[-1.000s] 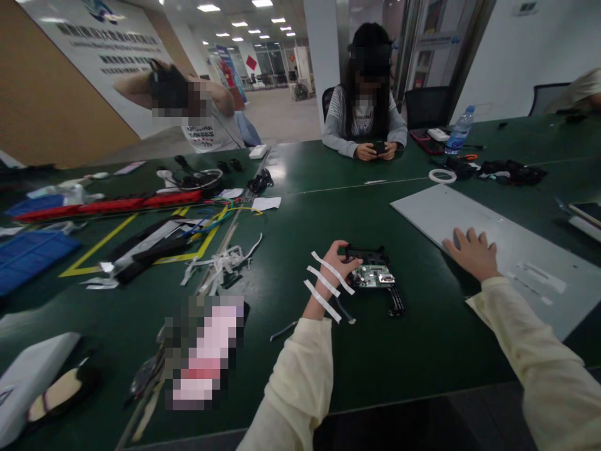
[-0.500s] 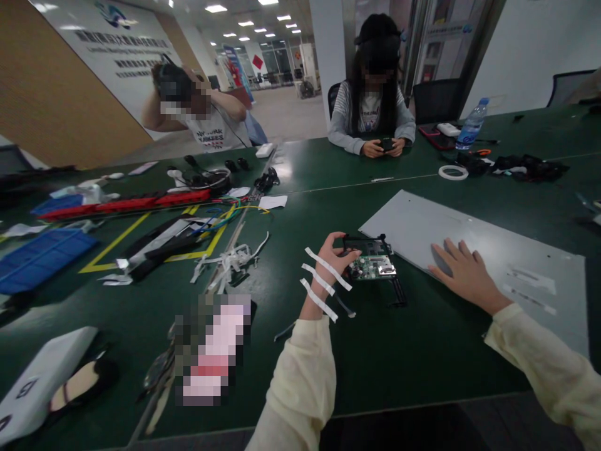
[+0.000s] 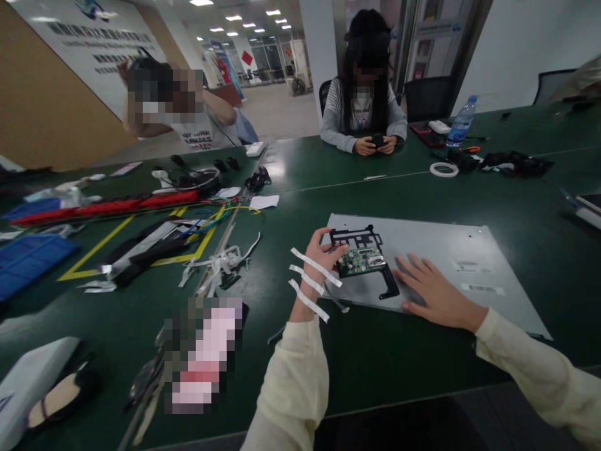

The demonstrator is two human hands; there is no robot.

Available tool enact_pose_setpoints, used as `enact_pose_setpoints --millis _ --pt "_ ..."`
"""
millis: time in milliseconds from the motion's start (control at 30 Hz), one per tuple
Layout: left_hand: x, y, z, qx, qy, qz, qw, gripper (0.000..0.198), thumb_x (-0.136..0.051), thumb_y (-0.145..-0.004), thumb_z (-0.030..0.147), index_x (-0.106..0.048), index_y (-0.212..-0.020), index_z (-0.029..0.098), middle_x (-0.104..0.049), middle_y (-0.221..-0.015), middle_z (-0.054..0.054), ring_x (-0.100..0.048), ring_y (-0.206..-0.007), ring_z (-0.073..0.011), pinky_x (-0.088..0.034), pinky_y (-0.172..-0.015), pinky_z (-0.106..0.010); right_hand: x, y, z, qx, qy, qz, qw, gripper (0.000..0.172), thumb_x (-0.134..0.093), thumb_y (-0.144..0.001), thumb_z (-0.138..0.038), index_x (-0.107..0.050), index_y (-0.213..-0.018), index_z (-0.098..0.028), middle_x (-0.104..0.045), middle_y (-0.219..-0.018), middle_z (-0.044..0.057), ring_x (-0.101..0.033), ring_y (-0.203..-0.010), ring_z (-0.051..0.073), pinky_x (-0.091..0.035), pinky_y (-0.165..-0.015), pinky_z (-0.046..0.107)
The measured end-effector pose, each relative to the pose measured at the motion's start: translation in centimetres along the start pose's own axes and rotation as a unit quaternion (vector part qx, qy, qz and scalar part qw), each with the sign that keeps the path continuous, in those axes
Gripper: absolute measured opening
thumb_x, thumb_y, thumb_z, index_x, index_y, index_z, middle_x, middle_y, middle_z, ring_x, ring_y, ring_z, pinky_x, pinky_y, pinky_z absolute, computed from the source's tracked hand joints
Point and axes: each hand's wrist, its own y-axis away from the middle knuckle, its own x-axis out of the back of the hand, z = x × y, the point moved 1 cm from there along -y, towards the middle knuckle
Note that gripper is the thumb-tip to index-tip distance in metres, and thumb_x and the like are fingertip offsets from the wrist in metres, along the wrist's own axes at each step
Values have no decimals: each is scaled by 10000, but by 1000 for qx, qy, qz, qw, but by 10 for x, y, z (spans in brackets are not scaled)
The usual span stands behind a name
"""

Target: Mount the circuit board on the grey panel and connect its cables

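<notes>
My left hand (image 3: 323, 257) pinches the left edge of a black plastic frame (image 3: 355, 236) that carries a green circuit board (image 3: 360, 260). Several white strips of tape (image 3: 307, 304) are stuck across that hand's back and wrist. The frame is over the left part of a large grey flat panel (image 3: 441, 241); whether it touches the panel I cannot tell. My right hand (image 3: 434, 291) lies flat on the panel near its front edge, fingers spread. Two pale labels (image 3: 482, 289) show on the panel's right side.
A tangle of white strips (image 3: 224, 266), a blurred-out pink and white object (image 3: 206, 357) and a black-and-silver part (image 3: 145, 247) lie to the left. Behind the panel are a white tape roll (image 3: 444, 170) and a water bottle (image 3: 462, 122). Two people sit across the table.
The panel has turned and slid left under my right hand, and now extends beneath the black frame. My left hand keeps its hold on the frame. The whole view has shifted slightly.
</notes>
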Motion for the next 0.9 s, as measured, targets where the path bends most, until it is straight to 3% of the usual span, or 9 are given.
enact_pose_setpoints --millis 167,267,367,467,533,600,700,800,900 --pt "5 -8 -4 4 -9 25 1000 667 -778 -614 333 -451 -1181 206 -688 -787 -19 -618 -517 -119 -444 -387 -159 6 1 -15 52 -88 10 995 748 -410 -902 -529 -152 -1509 -176 -227 -1534 102 -122 -1424 295 -194 -1136 537" --pt "1 -10 -9 4 -13 20 1000 653 -772 -624 364 -451 -1173 214 -682 -790 -21 -621 -533 -127 -454 -387 -171 6 1 -18 13 -201 36 979 697 -415 -918 -468 -172 -1504 -180 -362 -1472 127 -306 -1370 285 -264 -1115 529" --pt "-5 -9 -13 9 -7 27 1000 649 -761 -642 348 -430 -1185 221 -677 -792 -23 -624 -548 -133 -467 -397 -186 4 1 -12 -84 -358 87 926 614 -399 -932 -420 -220 -1486 -223 -551 -1319 120 -522 -1214 262 -406 -1026 505" --pt "-11 -7 -16 17 -9 31 999 636 -754 -656 333 -422 -1188 223 -672 -783 -23 -620 -547 -135 -464 -399 -192 7 1 2 -109 -495 130 852 541 -411 -926 -385 -292 -1440 -267 -546 -1326 97 -547 -1187 235 -441 -1005 466" --pt "-14 -6 -18 24 -9 25 999 633 -753 -661 333 -420 -1187 221 -671 -775 -21 -615 -537 -134 -458 -399 -192 14 1 13 -118 -533 133 827 523 -445 -909 -370 -326 -1411 -285 -487 -1385 88 -523 -1215 229 -446 -1006 450" --pt "-18 -5 -22 27 -2 16 999 634 -750 -666 330 -413 -1191 217 -674 -775 -20 -618 -544 -135 -456 -410 -192 21 1 23 -139 -514 119 838 509 -475 -891 -373 -368 -1383 -293 -460 -1408 81 -503 -1235 238 -455 -997 444" --pt "-29 -6 -30 16 -9 -5 1000 621 -754 -663 318 -428 -1179 205 -675 -768 -15 -625 -569 -130 -460 -456 -188 25 3 40 -151 -388 95 904 478 -472 -884 -403 -437 -1346 -286 -467 -1401 74 -472 -1260 256 -434 -1013 455" --pt "-40 -7 -41 -11 -42 -22 999 615 -755 -668 323 -442 -1180 190 -672 -754 -12 -628 -594 -130 -475 -522 -203 17 4 54 -143 -210 104 962 481 -434 -893 -424 -460 -1340 -248 -459 -1406 84 -424 -1297 261 -360 -1071 467" --pt "-48 -5 -46 -55 -117 -22 991 589 -720 -717 364 -451 -1209 184 -674 -798 -36 -646 -671 -158 -506 -606 -255 3 5 63 -130 -82 93 984 492 -364 -918 -411 -441 -1360 -210 -434 -1425 102 -377 -1329 259 -319 -1084 487"
